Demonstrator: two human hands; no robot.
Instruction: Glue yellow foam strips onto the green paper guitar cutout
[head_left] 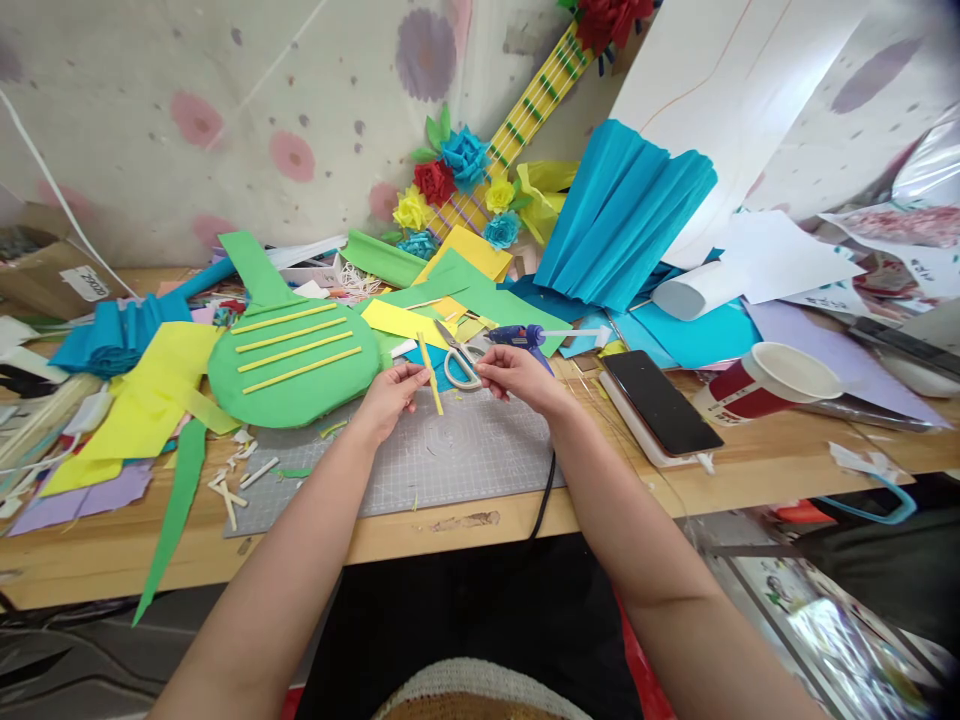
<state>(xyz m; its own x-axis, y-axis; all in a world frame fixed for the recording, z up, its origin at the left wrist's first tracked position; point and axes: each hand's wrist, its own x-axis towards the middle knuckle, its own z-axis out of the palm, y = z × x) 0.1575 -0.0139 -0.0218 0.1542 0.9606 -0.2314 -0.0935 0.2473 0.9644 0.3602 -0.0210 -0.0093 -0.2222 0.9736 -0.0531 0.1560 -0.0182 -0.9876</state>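
Note:
My left hand (394, 400) pinches a thin yellow paper strip (436, 395), which stands nearly upright above the grey cutting mat (495, 440). At the grey-handled scissors (459, 372), my right hand (525, 378) has its fingertips closed on the edge of a handle loop; the blades point away and to the left. Left of my hands lies a green guitar-shaped piece (300, 385) with several yellow strips across its body. Just behind my right hand is a blue glue gun (516, 336) with a white glue stick.
Yellow paper (150, 390) and blue crepe paper (116, 335) lie at left, near white foam scraps (232, 490). A phone (660, 400) and a paper cup (772, 385) stand at right. Against the wall leans a flower-decorated yellow guitar (536, 105) beside pleated blue paper (622, 220).

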